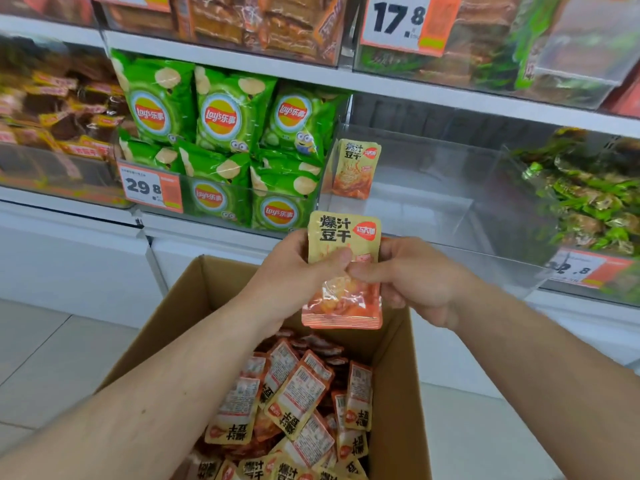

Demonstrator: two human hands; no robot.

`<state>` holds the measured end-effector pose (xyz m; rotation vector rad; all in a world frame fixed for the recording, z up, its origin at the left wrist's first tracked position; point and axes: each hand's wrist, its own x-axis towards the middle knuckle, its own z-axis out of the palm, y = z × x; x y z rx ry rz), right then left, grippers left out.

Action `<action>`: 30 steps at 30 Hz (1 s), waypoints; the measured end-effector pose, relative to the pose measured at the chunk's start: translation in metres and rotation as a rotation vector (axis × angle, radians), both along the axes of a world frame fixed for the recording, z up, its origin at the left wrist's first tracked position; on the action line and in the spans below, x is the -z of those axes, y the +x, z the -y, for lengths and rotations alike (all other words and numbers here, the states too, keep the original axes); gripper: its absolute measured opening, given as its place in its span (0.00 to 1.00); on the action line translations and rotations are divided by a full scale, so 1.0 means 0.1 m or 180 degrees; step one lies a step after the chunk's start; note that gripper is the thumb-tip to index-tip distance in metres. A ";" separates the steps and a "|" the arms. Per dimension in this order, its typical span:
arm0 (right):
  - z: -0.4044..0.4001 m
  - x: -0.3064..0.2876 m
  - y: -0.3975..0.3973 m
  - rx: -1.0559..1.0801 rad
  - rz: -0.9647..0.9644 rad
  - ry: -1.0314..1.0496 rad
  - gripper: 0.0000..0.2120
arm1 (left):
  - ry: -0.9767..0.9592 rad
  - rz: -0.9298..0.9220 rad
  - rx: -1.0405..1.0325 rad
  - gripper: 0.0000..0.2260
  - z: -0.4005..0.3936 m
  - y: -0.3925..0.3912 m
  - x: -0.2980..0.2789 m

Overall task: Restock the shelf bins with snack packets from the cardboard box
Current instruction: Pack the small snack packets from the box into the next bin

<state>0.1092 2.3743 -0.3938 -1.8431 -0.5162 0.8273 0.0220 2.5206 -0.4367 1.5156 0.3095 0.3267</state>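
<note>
Both bare forearms reached forward from the lower corners and converged at the middle. The left hand (294, 268) was raised with its back toward the camera, thumb pressed across the front of a flat yellow-and-orange foil snack packet (343, 271), fingers curled behind it. The right hand (412, 278) met it from the other side, thumb tip touching the left thumb, its fingers folded behind the packet's edge.

- White shelves (398, 85) run across the store wall in tiers.
- Green chip bags (221, 119) fill one section.
- Orange price tags (150, 186) hang on the fronts; another (403, 24) sits higher.
- Blurred green sweets (588, 206), possibly candies, lie at right.
- Pale tiled floor (52, 358) below, under even light.
</note>
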 end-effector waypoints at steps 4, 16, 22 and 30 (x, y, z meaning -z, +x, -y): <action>0.12 -0.28 0.44 0.0476 -0.0016 0.0062 0.10 | 0.0359 0.0457 -0.0974 0.04 -0.16 0.19 -0.23; -0.68 -0.10 1.67 0.1086 0.0807 -0.0782 0.06 | 0.2955 -0.0083 -0.1405 0.21 -0.35 0.97 -0.22; -1.18 0.20 2.02 0.1178 0.0653 -0.0416 0.09 | 0.2724 0.0151 -0.1316 0.20 -0.39 0.96 -0.21; -1.34 0.41 2.31 0.1670 0.1070 -0.0329 0.13 | 0.2357 0.0099 -0.1306 0.24 -0.43 0.95 -0.20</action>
